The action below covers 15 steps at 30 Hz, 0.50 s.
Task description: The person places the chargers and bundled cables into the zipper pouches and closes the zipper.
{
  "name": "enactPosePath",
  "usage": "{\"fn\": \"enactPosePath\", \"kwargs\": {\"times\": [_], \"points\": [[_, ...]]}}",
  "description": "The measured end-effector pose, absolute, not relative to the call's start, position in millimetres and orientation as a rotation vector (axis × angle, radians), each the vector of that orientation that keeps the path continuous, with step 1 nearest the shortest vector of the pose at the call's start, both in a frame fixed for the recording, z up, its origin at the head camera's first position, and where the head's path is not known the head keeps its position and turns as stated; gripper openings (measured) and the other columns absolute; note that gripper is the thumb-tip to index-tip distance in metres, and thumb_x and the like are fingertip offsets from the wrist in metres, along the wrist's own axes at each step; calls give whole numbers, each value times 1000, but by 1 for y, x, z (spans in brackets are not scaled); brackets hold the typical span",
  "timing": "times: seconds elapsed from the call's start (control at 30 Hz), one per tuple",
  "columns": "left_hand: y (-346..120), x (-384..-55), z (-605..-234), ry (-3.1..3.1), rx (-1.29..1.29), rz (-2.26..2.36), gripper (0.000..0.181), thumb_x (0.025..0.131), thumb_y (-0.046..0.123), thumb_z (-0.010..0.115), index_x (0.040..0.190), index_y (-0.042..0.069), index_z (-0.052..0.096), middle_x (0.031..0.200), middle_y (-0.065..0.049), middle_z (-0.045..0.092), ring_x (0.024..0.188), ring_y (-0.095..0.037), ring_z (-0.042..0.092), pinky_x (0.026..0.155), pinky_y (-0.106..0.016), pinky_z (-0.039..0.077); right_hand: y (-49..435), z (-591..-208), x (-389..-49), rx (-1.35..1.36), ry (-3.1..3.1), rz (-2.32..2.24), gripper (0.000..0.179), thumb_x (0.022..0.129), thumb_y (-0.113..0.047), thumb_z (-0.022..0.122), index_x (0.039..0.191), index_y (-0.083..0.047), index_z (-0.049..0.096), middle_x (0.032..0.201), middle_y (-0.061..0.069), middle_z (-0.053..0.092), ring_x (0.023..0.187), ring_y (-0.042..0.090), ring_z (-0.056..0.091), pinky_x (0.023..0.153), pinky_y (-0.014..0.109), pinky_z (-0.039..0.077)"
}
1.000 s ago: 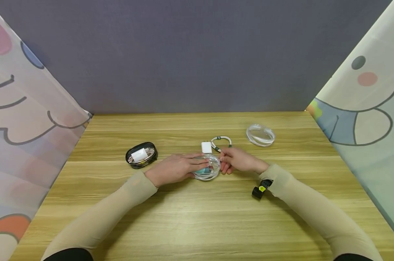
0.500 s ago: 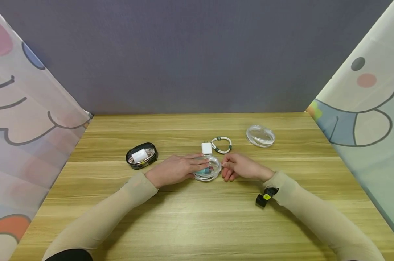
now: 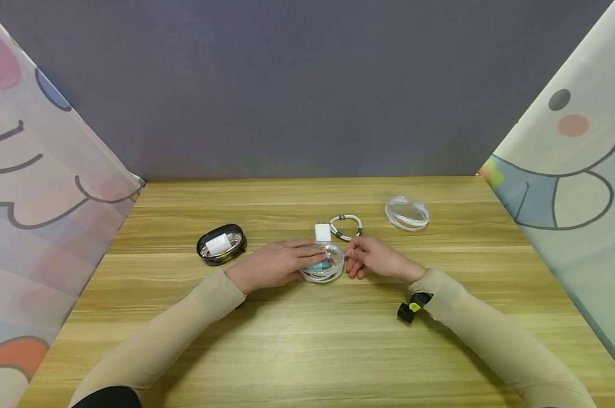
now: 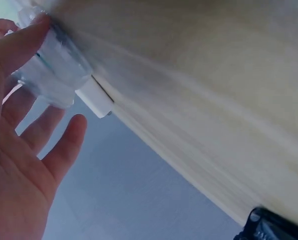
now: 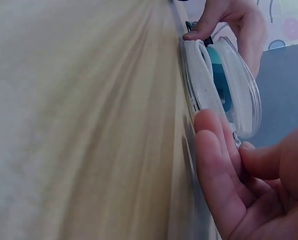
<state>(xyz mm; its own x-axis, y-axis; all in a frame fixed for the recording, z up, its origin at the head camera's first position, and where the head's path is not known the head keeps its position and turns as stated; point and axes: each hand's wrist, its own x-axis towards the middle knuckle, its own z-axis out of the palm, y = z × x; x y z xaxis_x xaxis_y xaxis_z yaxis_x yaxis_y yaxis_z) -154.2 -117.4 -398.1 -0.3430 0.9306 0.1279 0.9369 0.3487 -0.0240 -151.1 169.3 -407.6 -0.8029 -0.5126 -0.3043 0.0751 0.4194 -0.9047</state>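
1. While the round clear zip case [image 3: 334,263] is held on the wooden table [image 3: 307,345] near mid-frame, its rim is being worked; running the zip is judged to be the step, opening or closing not clear.
2. Case is gripped between thumb and fingers of the left hand [image 3: 274,263], fingers laid over its top.
3. Zip pull [image 5: 237,140] is apparently pinched by thumb and fingertip of the right hand [image 3: 378,259], at the case's right edge in the head view.
4. Next move, judged: case to be steadied, pull to be drawn along the rim.
5. Versus 1.0 s ago: right hand is placed slightly lower in frame; white coiled cable [image 3: 342,217], partly covered then, is now fully exposed. Left hand practically unmoved.
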Motion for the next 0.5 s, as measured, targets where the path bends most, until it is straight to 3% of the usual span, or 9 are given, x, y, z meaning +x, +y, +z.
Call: {"fn": "enactPosePath", "kwargs": {"times": [0.27,0.5], "points": [[-117,-155,-393,-2397,-1740,-36,60,89,3,72,144,22,55,141,1,56,130,-21,51,103,-36,46,165,-408,-163,-365,2189,-1411,17,107,-6,43,101,4,55,85,14,67,71,20,66,62,30,57],[-112,-156,-395,-2344,-1772,-81,53,89,13,76,139,22,60,139,0,56,128,-21,52,100,-37,48,159,-409,-170,-393,2307,-1355,17,106,-8,46,99,3,58,80,12,64,66,18,64,59,28,56]]}}
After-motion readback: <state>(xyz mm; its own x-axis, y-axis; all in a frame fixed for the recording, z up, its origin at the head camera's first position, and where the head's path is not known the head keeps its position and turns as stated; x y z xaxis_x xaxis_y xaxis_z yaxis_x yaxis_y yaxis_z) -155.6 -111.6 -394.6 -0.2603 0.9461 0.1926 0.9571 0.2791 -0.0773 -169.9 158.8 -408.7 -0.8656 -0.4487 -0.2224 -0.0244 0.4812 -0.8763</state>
